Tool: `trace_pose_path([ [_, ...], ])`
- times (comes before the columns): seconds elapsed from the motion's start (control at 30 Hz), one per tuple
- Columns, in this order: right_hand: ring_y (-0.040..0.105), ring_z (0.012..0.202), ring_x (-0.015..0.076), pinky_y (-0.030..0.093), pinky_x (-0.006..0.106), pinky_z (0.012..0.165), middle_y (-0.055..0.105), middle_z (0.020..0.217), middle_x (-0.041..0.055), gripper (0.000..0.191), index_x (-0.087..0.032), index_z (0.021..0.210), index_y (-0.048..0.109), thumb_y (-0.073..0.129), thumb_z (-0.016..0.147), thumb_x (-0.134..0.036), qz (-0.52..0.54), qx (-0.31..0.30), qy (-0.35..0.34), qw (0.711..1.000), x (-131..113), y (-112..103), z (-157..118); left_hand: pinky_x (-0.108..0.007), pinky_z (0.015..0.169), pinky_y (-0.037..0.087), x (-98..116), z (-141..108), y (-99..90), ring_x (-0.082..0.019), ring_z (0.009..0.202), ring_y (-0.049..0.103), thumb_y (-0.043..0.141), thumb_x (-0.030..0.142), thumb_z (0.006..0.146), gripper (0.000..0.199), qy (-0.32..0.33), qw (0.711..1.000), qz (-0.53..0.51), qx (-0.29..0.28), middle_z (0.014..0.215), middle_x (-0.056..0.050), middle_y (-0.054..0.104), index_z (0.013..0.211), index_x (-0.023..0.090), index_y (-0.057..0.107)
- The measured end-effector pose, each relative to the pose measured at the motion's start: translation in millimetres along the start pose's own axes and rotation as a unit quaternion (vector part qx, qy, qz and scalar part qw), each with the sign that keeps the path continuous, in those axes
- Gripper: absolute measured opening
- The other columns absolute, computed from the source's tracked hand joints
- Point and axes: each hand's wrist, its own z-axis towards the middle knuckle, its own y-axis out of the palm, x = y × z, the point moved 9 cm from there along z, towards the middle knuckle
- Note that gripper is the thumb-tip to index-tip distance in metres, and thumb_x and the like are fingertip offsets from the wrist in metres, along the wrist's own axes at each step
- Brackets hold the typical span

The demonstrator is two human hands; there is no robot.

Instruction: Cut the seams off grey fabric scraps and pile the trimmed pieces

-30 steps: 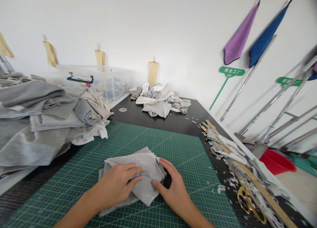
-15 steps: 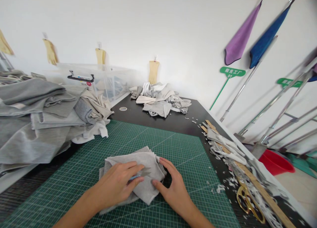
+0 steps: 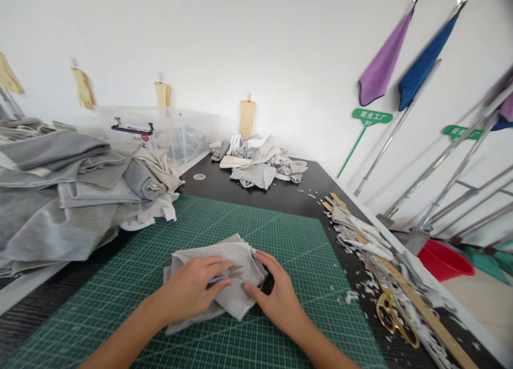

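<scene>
In the head view, we are holding the blue-handled snips (image 3: 236, 272) in our left hand (image 3: 196, 284), its fingers curling closed around the handle while the blades are pointing right, over the folded grey fabric (image 3: 237, 300). The fabric is lying in uneven layers on the green cutting mat (image 3: 288, 235), toward its near side. Our right hand (image 3: 279, 297) is resting at the fabric's right edge; its fingers are staying parted rather than clenched, the thumb touching the top layer and the forefinger reaching the upper right corner.

Beneath the mat we are seeing the black bench (image 3: 216, 191). To our left a large heap of grey cloth (image 3: 84, 171) is spilling toward the mat, with a clear plastic bin (image 3: 182, 139) standing behind it. Beyond the mat, a smaller cloth pile (image 3: 256, 174) is sitting near the wall, and a small ring (image 3: 195, 177) is lying to its left. On our right, gold-handled scissors (image 3: 386, 294) are lying beside a wooden strip (image 3: 432, 322), among pale fabric scraps (image 3: 371, 286). Past the bench's right edge, a red basin (image 3: 447, 262) is showing.
</scene>
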Motion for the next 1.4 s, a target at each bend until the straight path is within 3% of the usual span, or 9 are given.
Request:
trace_pose_path([
  [0.27,0.050,0.128,0.0275,0.038,0.047,0.110,0.053,0.138,0.0110,0.057,-0.021,0.127,0.057,0.074,0.073,-0.031,0.005,0.006,0.003,1.000,0.2,2.5,2.7,-0.033,0.086,0.052,6.7,-0.9,3.4,-0.020,0.093,0.066,0.046,0.033,0.098,0.026,0.021,1.000,0.013,0.006,0.106,-0.004,0.070,0.115,0.023,0.063],
  [0.47,0.047,0.131,0.0281,0.036,0.049,0.112,0.051,0.141,0.0106,0.057,-0.023,0.129,0.055,0.073,0.075,-0.032,0.000,-0.006,0.013,1.000,3.2,4.6,2.8,-0.035,0.083,0.053,4.4,-1.4,12.8,-0.022,0.092,0.066,0.047,0.035,0.098,0.030,0.005,1.000,0.020,-0.010,0.110,-0.006,0.068,0.123,0.024,0.059],
  [0.87,0.046,0.132,0.0278,0.035,0.049,0.113,0.050,0.142,0.0094,0.060,-0.024,0.131,0.053,0.073,0.075,-0.032,-0.001,-0.005,0.021,1.000,6.4,4.5,1.6,-0.033,0.079,0.052,3.2,-2.3,5.7,-0.020,0.088,0.066,0.045,0.032,0.099,0.027,0.009,1.000,0.008,0.000,0.103,-0.005,0.069,0.120,0.025,0.060],
  [1.13,0.048,0.130,0.0281,0.037,0.050,0.111,0.053,0.139,0.0107,0.056,-0.023,0.129,0.055,0.072,0.076,-0.032,0.010,0.005,-0.002,1.000,3.0,1.7,1.3,-0.036,0.088,0.052,-2.5,-1.6,5.5,-0.022,0.101,0.065,0.051,0.035,0.096,0.031,-0.001,0.999,0.022,0.025,0.116,-0.006,0.067,0.124,0.024,0.060],
  [1.4,0.048,0.131,0.0278,0.038,0.049,0.111,0.052,0.140,0.0093,0.056,-0.024,0.129,0.055,0.071,0.076,-0.030,0.004,-0.001,0.010,1.000,4.2,2.7,0.9,-0.038,0.087,0.053,2.6,-4.0,9.9,-0.023,0.098,0.066,0.045,0.035,0.098,0.029,-0.002,0.999,0.046,-0.008,0.111,-0.004,0.069,0.119,0.025,0.062],
])
